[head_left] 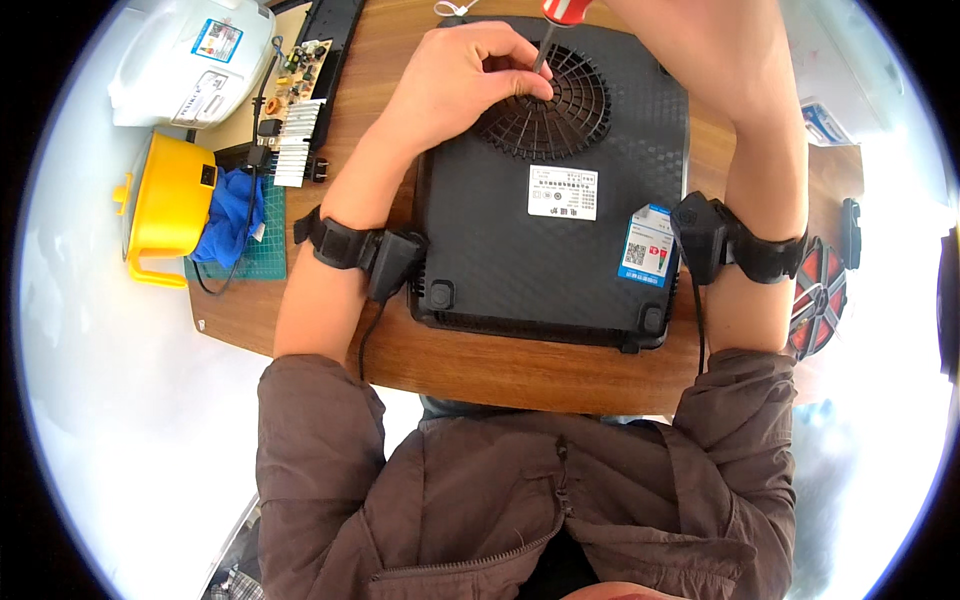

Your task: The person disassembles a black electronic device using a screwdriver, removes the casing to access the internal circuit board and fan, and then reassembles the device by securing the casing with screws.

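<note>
A black induction cooker (480, 240) lies with its underside up, showing a round fan grille (585, 110), corner feet, a white label and a blue-and-white sticker. Over the grille, my left hand (480, 75) is closed, with thumb and forefinger pinched round the lower shaft of a screwdriver (545, 48). The screwdriver stands tilted, its red-and-white handle cut off by the upper edge. My right hand (670, 30) reaches in beside that handle, but its fingers lie outside the picture. Whether a screw sits under the tip is hidden by my left fingers.
On the left are a circuit board (300, 95) with metal fins, a yellow pot-like container (172, 200), a blue cloth (230, 220) on a green mat (268, 265), and a white appliance (165, 65). At right lies a round red-and-black part (820, 300). Cables hang from both wrist straps.
</note>
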Motion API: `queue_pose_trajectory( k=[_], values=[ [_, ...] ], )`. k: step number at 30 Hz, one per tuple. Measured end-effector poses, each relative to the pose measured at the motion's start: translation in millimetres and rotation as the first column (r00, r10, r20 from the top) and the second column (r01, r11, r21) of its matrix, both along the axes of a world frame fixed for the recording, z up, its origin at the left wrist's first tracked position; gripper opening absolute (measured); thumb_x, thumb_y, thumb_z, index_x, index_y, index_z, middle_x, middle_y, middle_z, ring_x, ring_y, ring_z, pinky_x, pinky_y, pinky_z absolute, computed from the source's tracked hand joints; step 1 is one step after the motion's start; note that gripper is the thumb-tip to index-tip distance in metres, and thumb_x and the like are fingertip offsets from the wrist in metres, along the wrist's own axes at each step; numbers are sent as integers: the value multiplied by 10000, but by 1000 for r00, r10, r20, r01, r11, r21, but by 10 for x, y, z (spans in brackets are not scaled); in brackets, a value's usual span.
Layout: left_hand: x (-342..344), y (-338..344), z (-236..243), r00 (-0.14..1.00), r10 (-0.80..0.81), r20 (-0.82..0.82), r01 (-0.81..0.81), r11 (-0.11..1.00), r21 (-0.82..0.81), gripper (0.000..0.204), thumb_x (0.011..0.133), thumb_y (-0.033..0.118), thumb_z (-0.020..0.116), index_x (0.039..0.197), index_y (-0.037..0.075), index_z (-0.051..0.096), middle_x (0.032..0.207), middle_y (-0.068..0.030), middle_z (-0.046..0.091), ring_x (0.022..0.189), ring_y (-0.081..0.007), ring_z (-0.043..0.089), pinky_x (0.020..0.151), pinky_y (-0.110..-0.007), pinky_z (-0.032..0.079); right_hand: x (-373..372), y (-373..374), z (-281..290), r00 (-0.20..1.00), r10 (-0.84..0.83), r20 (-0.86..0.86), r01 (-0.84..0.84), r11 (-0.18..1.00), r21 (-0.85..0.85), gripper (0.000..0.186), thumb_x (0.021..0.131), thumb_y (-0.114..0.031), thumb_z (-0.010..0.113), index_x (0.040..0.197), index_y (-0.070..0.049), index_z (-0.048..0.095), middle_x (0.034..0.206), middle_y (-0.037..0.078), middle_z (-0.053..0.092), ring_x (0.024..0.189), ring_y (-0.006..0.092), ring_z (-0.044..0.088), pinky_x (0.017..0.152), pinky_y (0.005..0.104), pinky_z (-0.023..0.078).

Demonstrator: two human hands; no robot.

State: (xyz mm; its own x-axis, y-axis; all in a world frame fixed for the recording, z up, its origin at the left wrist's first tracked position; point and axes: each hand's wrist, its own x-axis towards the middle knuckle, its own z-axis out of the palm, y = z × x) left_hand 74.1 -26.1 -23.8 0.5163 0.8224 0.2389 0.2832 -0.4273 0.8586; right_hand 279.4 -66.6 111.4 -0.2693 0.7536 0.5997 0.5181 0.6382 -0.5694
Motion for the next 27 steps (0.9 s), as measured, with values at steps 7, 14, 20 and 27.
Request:
queue_pose_trajectory(
  k=[7, 14, 20, 27],
  values=[
    [-37, 16, 6, 989, -16, -146, 29, 996, 87, 86, 915, 87, 762, 985, 39, 745, 937, 48, 714, 710, -48, 462, 676, -228, 423, 87, 82, -126, 992, 119, -33, -116, 990, 86, 502, 885, -20, 637, 1373, -56, 528, 628, 95, 534, 541, 186, 531, 535, 341, 416],
    [-63, 39, -3, 992, -88, -88, 97, 990, 100, 148, 942, 49, 714, 1089, 66, 724, 951, 72, 672, 729, -40, 422, 691, -212, 404, 79, 81, -114, 994, 108, 13, -109, 980, 166, 476, 875, -10, 633, 1339, -44, 535, 616, 126, 538, 525, 243, 541, 525, 369, 414],
    [-90, 28, -6, 994, -82, -73, 86, 995, 43, 162, 925, 4, 720, 1077, 60, 718, 1079, 35, 732, 770, -36, 488, 720, -207, 429, 72, 85, -116, 998, 59, 38, -64, 986, 153, 473, 875, -15, 634, 1337, -40, 535, 626, 135, 542, 535, 254, 549, 529, 375, 413],
    [-90, 49, -126, 996, -33, 80, 31, 999, 25, 174, 887, 1, 754, 1055, 42, 736, 979, 4, 744, 852, -49, 632, 757, -211, 488, 28, 80, -80, 998, 58, 0, -58, 996, 71, 473, 877, -23, 641, 1339, -45, 540, 628, 146, 546, 538, 268, 561, 543, 384, 434]
  ],
)
